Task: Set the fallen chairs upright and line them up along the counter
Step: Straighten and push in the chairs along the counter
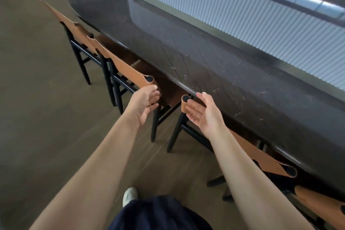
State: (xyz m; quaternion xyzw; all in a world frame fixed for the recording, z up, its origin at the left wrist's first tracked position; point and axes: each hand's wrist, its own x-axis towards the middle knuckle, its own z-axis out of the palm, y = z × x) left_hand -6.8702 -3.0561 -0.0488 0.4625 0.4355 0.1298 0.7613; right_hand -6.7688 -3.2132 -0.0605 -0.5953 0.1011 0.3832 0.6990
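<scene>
Nearest chair [321, 206] cut off (bottom right), seats [169, 93] largely hidden under counter [205, 61]

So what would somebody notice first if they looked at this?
Two bare arms reach in from the bottom, with the left hand and right hand open at the tan backrest ends of two neighbouring chairs. The chairs stand upright on black legs, in a row along the near edge of the long dark counter. A white ribbed wall runs behind it at the top right.
</scene>
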